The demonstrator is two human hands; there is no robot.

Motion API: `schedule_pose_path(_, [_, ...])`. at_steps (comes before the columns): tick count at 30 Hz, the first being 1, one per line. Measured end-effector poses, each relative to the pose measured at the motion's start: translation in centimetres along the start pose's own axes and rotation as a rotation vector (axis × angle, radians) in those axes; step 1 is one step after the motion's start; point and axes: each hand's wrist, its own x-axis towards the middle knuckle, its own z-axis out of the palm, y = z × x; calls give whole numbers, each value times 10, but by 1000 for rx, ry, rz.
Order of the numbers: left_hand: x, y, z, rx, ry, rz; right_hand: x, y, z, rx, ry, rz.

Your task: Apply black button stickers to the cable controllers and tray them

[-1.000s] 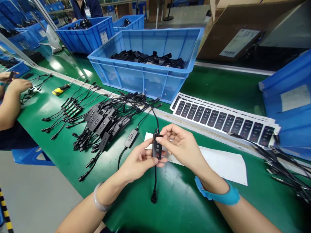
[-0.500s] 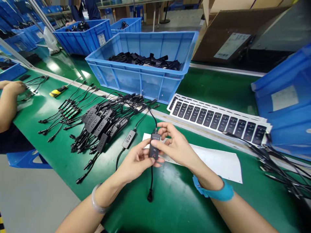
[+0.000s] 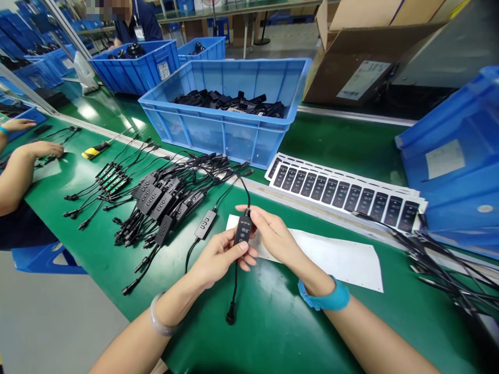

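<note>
1. Pinching the black controller [image 3: 243,228] between thumb and fingers, the left hand [image 3: 220,259] supports it over the green table [image 3: 296,327]; its printed face is towards the camera, slightly tilted.
2. The right hand [image 3: 273,231] lies at the controller's upper right edge. Its fingertips are partly hidden, so whether it grips or merely touches cannot be told.
3. An upper cable [image 3: 246,189] leaves the controller's top end; a lower cable [image 3: 235,285] hangs below, ending in a black plug [image 3: 231,314].
4. A white sheet [image 3: 335,259] lies partly beneath the right hand.
5. A single unit [image 3: 205,224] with face cut-outs rests left of the controller; a pile of similar units [image 3: 159,200] lies farther left.
6. Label sheets [image 3: 339,192] bearing black panels lie beyond the white sheet, near a blue bin [image 3: 218,132] containing black parts [image 3: 234,104].
7. A yellow-and-black screwdriver [image 3: 95,150] lies near a co-worker's hand [image 3: 44,149].
</note>
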Motion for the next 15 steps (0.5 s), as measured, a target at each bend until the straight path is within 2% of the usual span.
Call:
schedule_pose_path(6, [6,-8,1,79,79,60,-3,7,8,95,-107,10])
schedule_pose_path(11, [9,-8,-2,256,111,76,0,7,16,62,27,17])
schedule_pose_path(13, [8,-7,-7,457,91,95,3,1,10,102,24,44])
schedule_pose_path(15, [11,-8,-16,833,91,245,3,-8,-7,155,26,91])
